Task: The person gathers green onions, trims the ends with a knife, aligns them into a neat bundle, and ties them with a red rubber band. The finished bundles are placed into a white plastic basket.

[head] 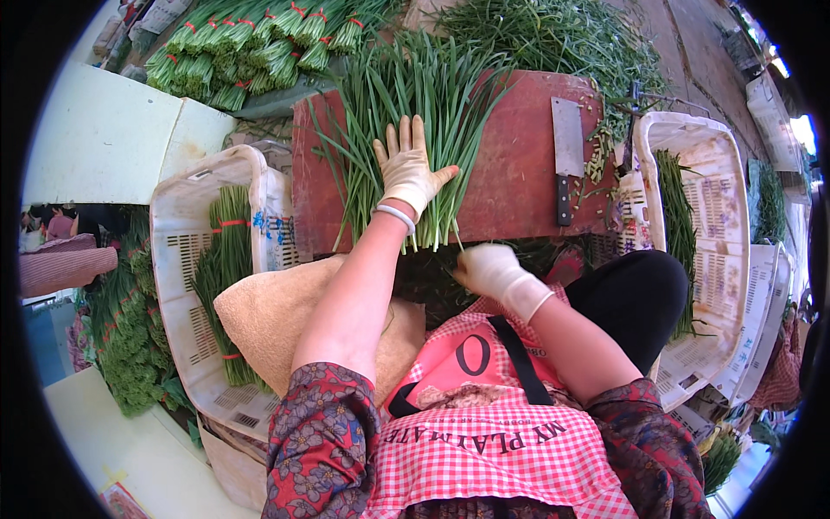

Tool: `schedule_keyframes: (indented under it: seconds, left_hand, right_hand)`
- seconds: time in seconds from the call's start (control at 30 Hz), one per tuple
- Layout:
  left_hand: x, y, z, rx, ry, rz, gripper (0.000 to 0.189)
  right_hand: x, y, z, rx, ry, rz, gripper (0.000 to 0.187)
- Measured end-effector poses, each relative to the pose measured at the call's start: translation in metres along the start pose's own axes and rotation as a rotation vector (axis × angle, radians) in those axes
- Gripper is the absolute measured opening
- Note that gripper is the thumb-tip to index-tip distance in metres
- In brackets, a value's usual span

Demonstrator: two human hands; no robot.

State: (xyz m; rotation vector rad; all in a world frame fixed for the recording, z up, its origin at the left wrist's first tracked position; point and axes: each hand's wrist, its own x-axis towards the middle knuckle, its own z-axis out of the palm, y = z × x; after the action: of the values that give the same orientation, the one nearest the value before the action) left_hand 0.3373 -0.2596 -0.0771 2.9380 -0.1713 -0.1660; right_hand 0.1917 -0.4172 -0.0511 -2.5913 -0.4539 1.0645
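Observation:
A loose spread of garlic chives [363, 130] lies on a worn red board [525, 156], leaves away from me and pale cut ends over the near edge. Spread flat on top of them is my left hand [408, 165], gloved, palm down, fingers and thumb apart. My right hand [493, 269], also gloved, is curled just below that edge; a single chive stem [459, 241] runs into its fingertips, which are partly hidden. A cleaver [568, 152] with a black riveted handle rests on the board's right side, beside chopped stem bits [598, 152].
White plastic crates flank me: the left crate [178, 259] holds banded chive bundles [233, 224], the right crate [726, 259] loose chives [674, 240]. Red-tied bundles [259, 52] are stacked beyond the board, near a heap of loose greens [557, 39]. A tan cloth [292, 305] covers my left knee.

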Motion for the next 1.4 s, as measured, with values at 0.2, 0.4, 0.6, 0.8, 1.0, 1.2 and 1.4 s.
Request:
schedule_keyframes:
  seconds: [0.2,0.4,0.6,0.8,1.0,1.2,1.4]
  left_hand:
    - [-0.001,0.002,0.001,0.000,0.009,0.004,0.130]
    - [-0.002,0.002,-0.001,-0.001,-0.001,0.003,0.127]
    - [-0.002,0.003,0.000,0.012,-0.002,0.003,0.126]
    - [-0.002,0.002,0.003,0.070,0.010,0.002,0.127]
    - [-0.002,0.001,0.003,0.055,0.005,0.016,0.127]
    - [-0.006,0.004,-0.013,0.018,-0.028,0.008,0.122]
    - [-0.015,-0.058,-0.028,-0.113,0.518,-0.182,0.114]
  right_hand:
    - [0.037,0.010,-0.039,0.541,0.541,0.227,0.036]
    - [0.074,0.015,-0.032,1.223,0.403,0.277,0.026]
    - [0.048,0.008,-0.023,1.609,0.440,0.202,0.017]
    - [0.016,-0.010,-0.024,1.554,0.347,-0.108,0.015]
    - [-0.007,0.022,0.039,0.512,-0.265,-0.217,0.026]
    - [-0.014,0.027,0.059,-0.393,-0.459,0.211,0.032]
    - [-0.010,0.036,-0.019,0.040,0.194,0.210,0.030]
